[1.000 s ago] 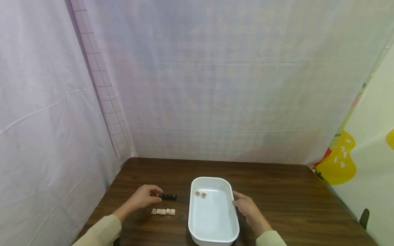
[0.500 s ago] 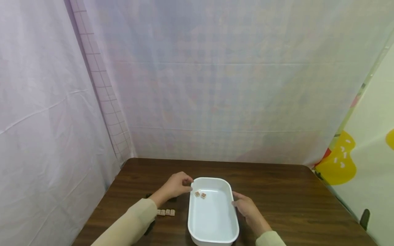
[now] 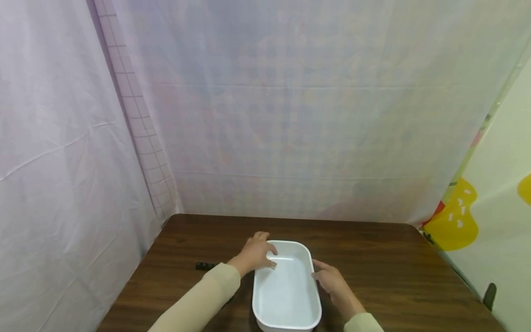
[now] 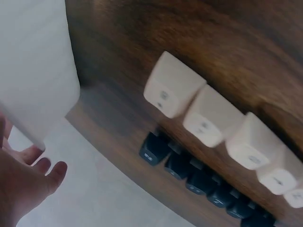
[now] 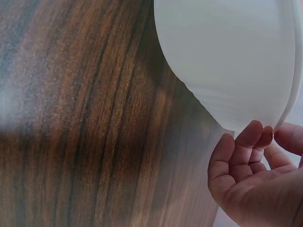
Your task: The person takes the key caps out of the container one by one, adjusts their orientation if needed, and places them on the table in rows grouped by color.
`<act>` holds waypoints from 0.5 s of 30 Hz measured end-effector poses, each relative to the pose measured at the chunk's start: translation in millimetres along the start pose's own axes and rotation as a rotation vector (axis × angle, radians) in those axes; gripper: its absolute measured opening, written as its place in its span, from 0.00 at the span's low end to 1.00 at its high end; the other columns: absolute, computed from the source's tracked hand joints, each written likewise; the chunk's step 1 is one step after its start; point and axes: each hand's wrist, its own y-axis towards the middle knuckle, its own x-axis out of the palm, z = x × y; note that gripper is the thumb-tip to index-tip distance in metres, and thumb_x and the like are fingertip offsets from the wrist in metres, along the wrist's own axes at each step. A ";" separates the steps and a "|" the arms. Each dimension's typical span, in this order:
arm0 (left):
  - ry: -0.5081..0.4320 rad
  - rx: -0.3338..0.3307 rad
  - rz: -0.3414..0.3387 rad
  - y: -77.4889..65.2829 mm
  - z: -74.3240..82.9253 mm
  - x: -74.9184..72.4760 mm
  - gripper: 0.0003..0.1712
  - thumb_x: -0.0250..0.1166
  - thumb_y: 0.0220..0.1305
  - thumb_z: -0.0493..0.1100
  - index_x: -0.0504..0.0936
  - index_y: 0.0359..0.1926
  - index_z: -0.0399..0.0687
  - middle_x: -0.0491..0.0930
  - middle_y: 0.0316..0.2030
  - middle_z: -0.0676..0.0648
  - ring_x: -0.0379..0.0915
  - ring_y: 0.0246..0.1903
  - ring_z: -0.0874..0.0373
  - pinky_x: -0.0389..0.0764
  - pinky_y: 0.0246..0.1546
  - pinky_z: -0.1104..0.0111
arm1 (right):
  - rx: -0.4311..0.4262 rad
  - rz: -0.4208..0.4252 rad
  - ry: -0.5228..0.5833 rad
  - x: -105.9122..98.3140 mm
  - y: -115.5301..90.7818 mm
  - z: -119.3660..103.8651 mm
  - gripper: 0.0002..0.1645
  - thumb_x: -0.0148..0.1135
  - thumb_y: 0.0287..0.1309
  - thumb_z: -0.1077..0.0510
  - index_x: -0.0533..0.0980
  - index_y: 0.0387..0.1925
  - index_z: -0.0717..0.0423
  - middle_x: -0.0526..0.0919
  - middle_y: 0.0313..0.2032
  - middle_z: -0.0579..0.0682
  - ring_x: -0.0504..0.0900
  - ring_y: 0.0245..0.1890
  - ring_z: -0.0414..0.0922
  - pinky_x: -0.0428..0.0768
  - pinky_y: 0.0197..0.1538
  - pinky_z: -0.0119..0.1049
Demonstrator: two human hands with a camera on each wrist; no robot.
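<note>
My left hand (image 3: 254, 252) reaches over the left rim of a white tray (image 3: 286, 299), thumb and forefinger apart. By its thumb tip, one small keycap (image 3: 273, 265) shows inside the tray; the hand covers the spot beside it. My right hand (image 3: 333, 280) grips the tray's right rim, thumb at the edge and the other fingers against the outer wall. Below my left wrist, a row of cream keycaps (image 4: 213, 116) lies on the table, with a row of black keycaps (image 4: 196, 183) alongside. In the head view the left sleeve hides the cream row.
Dark wood-grain table (image 3: 373, 258) carries everything. White curtains (image 3: 290, 138) hang behind its far edge and along the left. At the right is a white sheet with a yellow print (image 3: 454, 221).
My left hand has moved right from the black row to the tray and now dips over its left rim. My right hand has stayed on the right rim.
</note>
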 end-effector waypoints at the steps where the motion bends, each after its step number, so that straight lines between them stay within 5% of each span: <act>1: 0.026 0.009 -0.002 1.5 1.4 1.8 0.16 0.77 0.52 0.52 0.88 0.43 0.58 0.65 0.68 0.39 0.54 0.69 0.40 0.62 0.64 0.46 | 0.005 -0.003 0.011 0.0 -0.7 -0.3 0.30 0.55 0.59 0.68 0.68 0.65 0.71 0.78 0.51 0.71 0.82 0.40 0.54 0.82 0.42 0.48; 10: 0.295 0.085 -0.032 10.8 9.3 15.8 0.06 0.74 0.56 0.51 0.89 0.36 0.65 0.64 0.70 0.41 0.53 0.70 0.42 0.65 0.63 0.50 | 0.034 -0.007 0.052 -0.3 -3.2 -2.3 0.30 0.54 0.61 0.68 0.66 0.66 0.70 0.79 0.49 0.69 0.83 0.37 0.50 0.83 0.40 0.47; 15: 0.342 0.113 -0.043 13.1 12.6 17.6 0.06 0.74 0.53 0.48 0.89 0.34 0.66 0.63 0.70 0.41 0.52 0.71 0.43 0.63 0.65 0.52 | 0.028 0.001 0.045 -0.3 -2.0 -1.3 0.30 0.54 0.61 0.69 0.67 0.66 0.70 0.79 0.49 0.70 0.83 0.38 0.51 0.82 0.41 0.47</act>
